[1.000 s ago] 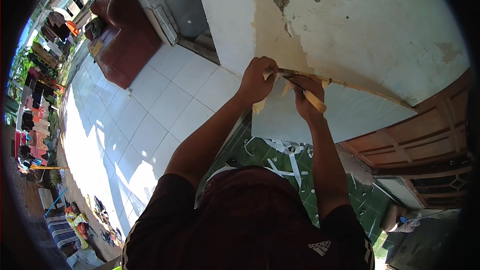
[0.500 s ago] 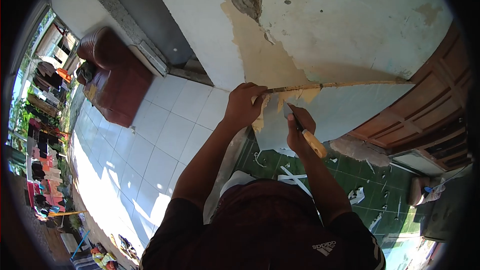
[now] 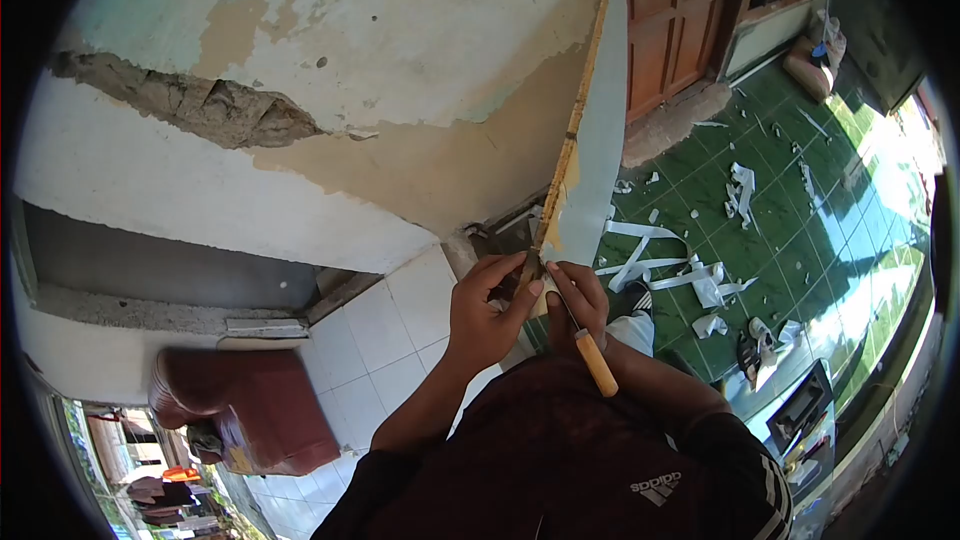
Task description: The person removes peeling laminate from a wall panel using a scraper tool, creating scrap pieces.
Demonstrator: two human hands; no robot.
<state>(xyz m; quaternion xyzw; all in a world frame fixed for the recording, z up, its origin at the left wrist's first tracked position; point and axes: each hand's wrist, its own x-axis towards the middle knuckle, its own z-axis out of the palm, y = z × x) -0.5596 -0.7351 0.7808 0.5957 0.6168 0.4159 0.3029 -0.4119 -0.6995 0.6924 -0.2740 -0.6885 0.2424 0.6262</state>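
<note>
A thin board with a pale face (image 3: 602, 100) and a rough brown edge stands on edge in front of me, running away toward the door. Brown patches show where its surface layer is torn near my end. My left hand (image 3: 487, 312) is closed on the near end of the board, thumb and fingers at its edge. Close beside it, my right hand (image 3: 580, 302) grips a knife with a wooden handle (image 3: 597, 364), the handle pointing back toward me. My fingers hide most of the blade and the board's corner.
A peeling wall (image 3: 420, 50) with a broken-out gap stands ahead and left. White strips (image 3: 742, 192) and scraps litter the green tiled floor (image 3: 690, 325). A dark red armchair (image 3: 270, 410) stands at lower left, on white tiles. A brown door (image 3: 675, 20) is at the far right.
My view has turned, so the board now points away from me rather than across. My right hand, with the knife, has come up against my left hand at the board's near end.
</note>
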